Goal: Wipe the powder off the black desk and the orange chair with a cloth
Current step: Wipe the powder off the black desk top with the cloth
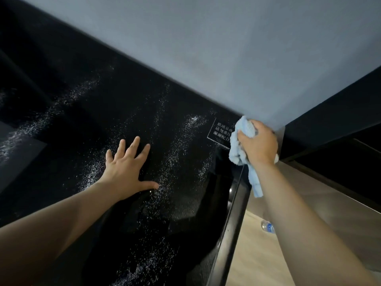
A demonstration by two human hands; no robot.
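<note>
Nearest the person, the glossy black glass desk top (186, 228) was seen dusted with scattered white powder (175, 155). The densest band was stretched lengthwise from the near edge up toward the white-lettered printed notice (219, 131) at the far right corner. Below and to the right of that notice, past the desk's edge, a clear plastic bottle (268, 227) was noted lying on the pale wood floor (251, 256).

Left of the notice and nearer, the left hand (125, 168) was laid flat on the glass, fingers spread, nothing held, with powder on both sides of it.

Just right of the notice, partly over its edge, the bunched light blue cloth (240, 149) was gripped in the right hand (257, 141), pressed at the corner with a tail hanging off the desk.

Nearly all the powder lay left of and nearer than the cloth, so a sweep leftward and back across the bands was judged due. A second streak was noted far left of the notice.

Behind the notice a plain grey-blue wall (226, 48) was recorded. The orange chair was not in view.
</note>
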